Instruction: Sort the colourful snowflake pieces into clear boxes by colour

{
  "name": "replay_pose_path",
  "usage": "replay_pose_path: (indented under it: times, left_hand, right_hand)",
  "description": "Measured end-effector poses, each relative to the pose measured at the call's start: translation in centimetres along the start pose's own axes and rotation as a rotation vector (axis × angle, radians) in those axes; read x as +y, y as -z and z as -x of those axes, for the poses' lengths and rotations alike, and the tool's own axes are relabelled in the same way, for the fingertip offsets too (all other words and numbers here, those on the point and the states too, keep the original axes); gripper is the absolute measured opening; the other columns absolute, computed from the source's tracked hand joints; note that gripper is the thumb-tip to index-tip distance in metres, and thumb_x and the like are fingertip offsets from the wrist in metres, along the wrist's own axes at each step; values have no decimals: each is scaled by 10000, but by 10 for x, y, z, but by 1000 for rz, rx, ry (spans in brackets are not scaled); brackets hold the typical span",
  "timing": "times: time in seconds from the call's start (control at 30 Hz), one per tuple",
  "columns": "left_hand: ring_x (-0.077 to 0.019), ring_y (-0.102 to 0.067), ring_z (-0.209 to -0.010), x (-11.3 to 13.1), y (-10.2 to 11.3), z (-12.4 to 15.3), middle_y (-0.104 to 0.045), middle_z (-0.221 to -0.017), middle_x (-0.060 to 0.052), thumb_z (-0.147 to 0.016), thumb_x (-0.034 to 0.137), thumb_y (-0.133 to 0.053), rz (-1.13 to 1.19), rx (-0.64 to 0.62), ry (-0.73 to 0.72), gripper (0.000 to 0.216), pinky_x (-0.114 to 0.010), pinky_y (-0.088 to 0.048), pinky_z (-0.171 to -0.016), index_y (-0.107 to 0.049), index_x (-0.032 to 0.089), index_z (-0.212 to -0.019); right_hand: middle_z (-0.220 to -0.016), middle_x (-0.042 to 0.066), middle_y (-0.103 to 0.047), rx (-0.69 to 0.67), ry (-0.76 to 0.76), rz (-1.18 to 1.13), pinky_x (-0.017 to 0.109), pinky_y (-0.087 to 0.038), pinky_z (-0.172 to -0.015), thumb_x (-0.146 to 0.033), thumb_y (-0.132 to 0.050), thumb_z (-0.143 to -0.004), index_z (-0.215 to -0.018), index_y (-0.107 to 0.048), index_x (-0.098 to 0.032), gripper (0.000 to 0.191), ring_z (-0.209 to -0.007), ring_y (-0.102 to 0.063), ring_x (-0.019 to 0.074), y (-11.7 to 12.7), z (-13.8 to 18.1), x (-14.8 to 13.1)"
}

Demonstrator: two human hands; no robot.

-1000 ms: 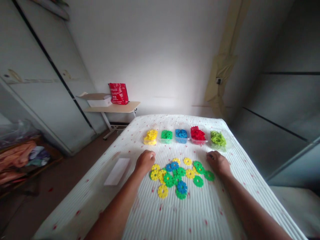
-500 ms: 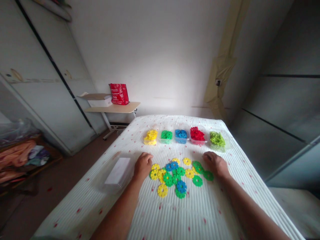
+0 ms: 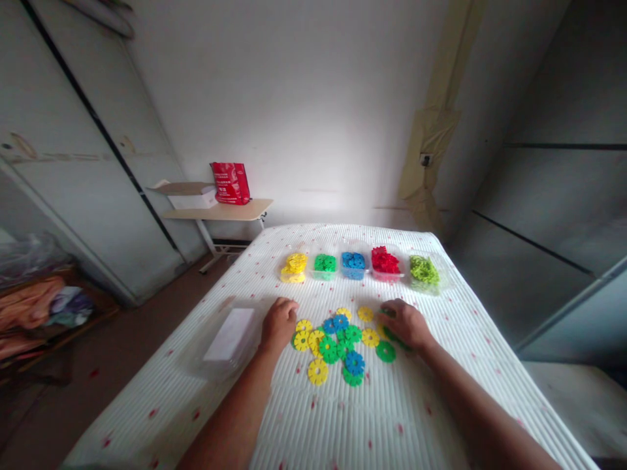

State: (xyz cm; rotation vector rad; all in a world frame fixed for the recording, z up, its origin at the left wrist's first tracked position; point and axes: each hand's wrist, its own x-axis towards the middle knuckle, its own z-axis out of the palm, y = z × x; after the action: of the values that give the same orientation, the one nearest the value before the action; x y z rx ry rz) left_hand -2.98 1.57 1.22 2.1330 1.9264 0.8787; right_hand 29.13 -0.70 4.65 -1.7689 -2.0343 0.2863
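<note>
Loose notched plastic discs lie in a loose group on the bed cover: yellow discs (image 3: 318,371), green discs (image 3: 386,351) and blue discs (image 3: 355,363), some overlapping. My left hand (image 3: 280,323) rests at the left edge of the group, fingers curled in, with nothing visible in them. At the right edge, my right hand (image 3: 407,324) is over several green discs and partly covers them. Its fingers and thumb are apart, and a bit of green shows between them; no disc is lifted.
Along the back stand clear tubs of yellow (image 3: 295,266), green (image 3: 324,266), blue (image 3: 353,264), red (image 3: 386,263) and lime-green pieces (image 3: 424,271). A clear box with a white block (image 3: 230,335) lies left. Beyond is a side table (image 3: 240,210) with a red bag (image 3: 230,183).
My right hand has moved left, from beside the green discs to above them. My left hand stays in place. The view has shifted slightly.
</note>
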Motion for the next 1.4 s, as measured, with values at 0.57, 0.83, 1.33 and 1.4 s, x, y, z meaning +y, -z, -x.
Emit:
replay_pose_path:
  times: [0.57, 0.83, 1.33, 1.4]
  left_hand:
    - [-132, -580, -915, -1, -3, 0, -615, -912, -29, -757, 73, -428, -9, 21, -16, 256, -235, -444, -865, -639, 198, -829]
    - [-148, -575, -897, 2, -3, 0, -617, -893, -50, -751, 55, -440, 19, 41, -14, 238, -260, -438, -860, -640, 168, -813]
    - [-129, -551, -906, 0, -3, 3, -596, -901, -31, -755, 61, -450, 81, 35, -7, 221, -255, -409, -858, -629, 182, -804]
    - [-125, -553, -899, -1, -3, 3, -595, -900, -30, -758, 60, -448, 89, 35, -8, 223, -252, -409, -852, -628, 182, -810]
  right_hand:
    - [-937, 79, -639, -275, 154, 136, 278, -456, -716, -202, -597, -673, -959, -638, -179, 290, -819, -611, 196, 14, 13, 1]
    - [-948, 74, -637, -341, 229, 42, 260, -445, -731, -248, -603, -734, -1003, -640, -173, 282, -831, -598, 179, 29, 2, -23]
    - [-1159, 143, -556, 28, 351, 301, 317, -418, -852, -292, -547, -833, -1191, -521, -148, 387, -1065, -521, 231, 18, -138, -123]
    - [-1165, 137, -563, 112, 374, 260, 333, -417, -874, -271, -522, -845, -1180, -533, -153, 356, -1079, -513, 228, 16, -137, -122]
